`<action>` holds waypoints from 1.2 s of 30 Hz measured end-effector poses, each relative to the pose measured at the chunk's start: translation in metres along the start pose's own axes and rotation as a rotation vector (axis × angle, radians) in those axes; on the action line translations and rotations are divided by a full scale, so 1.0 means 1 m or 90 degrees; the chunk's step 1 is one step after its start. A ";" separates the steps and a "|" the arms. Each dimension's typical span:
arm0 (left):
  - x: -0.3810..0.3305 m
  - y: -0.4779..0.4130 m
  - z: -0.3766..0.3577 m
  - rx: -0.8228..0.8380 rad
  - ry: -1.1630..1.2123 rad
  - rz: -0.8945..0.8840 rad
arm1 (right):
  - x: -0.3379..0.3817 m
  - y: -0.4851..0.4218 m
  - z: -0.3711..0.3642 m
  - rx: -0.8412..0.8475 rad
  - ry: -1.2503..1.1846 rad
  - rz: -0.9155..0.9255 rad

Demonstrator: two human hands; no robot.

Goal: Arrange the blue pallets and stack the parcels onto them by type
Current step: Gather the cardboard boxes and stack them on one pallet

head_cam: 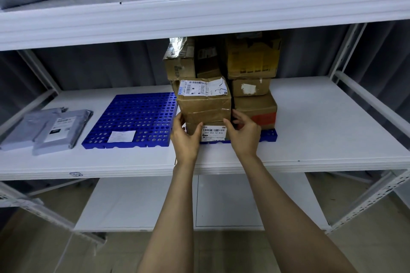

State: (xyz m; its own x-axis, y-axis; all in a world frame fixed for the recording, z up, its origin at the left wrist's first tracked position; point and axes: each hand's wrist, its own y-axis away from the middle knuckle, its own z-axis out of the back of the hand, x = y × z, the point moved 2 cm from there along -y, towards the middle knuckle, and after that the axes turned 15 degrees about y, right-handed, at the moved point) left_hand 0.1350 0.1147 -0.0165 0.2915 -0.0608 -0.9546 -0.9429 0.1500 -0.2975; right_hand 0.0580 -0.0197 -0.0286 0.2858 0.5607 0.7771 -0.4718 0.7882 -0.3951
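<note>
Brown cardboard parcel (204,104): gripping its lower corners with left hand (184,137) and right hand (244,135), fingers curled, flanking it; sitting front-left of stack (250,62) on right blue pallet (268,135), straight ahead, long axis running left-right.

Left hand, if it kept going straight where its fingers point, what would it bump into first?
Most likely the taped brown cardboard box with the white label, right ahead of the left hand; fingertips seem at its lower left edge, but depth is unclear.
</note>
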 end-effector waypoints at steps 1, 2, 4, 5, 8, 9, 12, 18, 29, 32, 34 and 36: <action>0.000 0.000 0.000 0.000 -0.002 0.002 | 0.000 0.000 0.001 -0.002 -0.002 -0.002; 0.001 0.001 0.000 -0.002 -0.004 0.005 | 0.000 0.001 0.002 -0.003 -0.005 -0.004; 0.002 0.002 0.000 -0.007 -0.004 0.011 | -0.001 0.002 0.004 -0.007 -0.010 -0.005; 0.003 0.002 0.000 -0.010 -0.003 0.016 | -0.001 0.003 0.005 -0.007 -0.012 -0.006; 0.004 0.005 0.002 -0.013 -0.008 0.022 | -0.001 0.006 0.006 0.006 -0.020 -0.005; 0.005 0.007 0.003 -0.015 -0.011 0.028 | -0.002 0.006 0.006 0.016 -0.022 -0.007; 0.006 0.010 0.003 -0.011 0.006 0.054 | -0.002 0.008 0.004 0.057 -0.015 -0.013; 0.003 0.011 0.003 -0.001 0.022 0.074 | 0.003 0.005 0.001 0.060 0.015 -0.042; 0.000 0.002 0.019 -0.056 0.048 0.040 | 0.006 0.008 0.001 0.031 0.008 -0.066; -0.007 -0.017 0.026 -0.123 0.079 0.025 | 0.008 0.010 0.005 -0.005 -0.005 -0.065; -0.015 -0.037 0.032 -0.151 0.133 0.044 | 0.011 0.010 0.010 -0.050 -0.014 -0.064; -0.025 -0.062 0.034 -0.142 0.173 0.075 | 0.017 0.007 0.015 -0.108 -0.017 -0.056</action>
State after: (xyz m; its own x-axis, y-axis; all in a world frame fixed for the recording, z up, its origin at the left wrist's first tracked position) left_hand 0.1915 0.1409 0.0258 0.1535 -0.3199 -0.9349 -0.9881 -0.0454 -0.1467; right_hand 0.0468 -0.0082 -0.0110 0.2967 0.4824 0.8242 -0.2975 0.8668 -0.4003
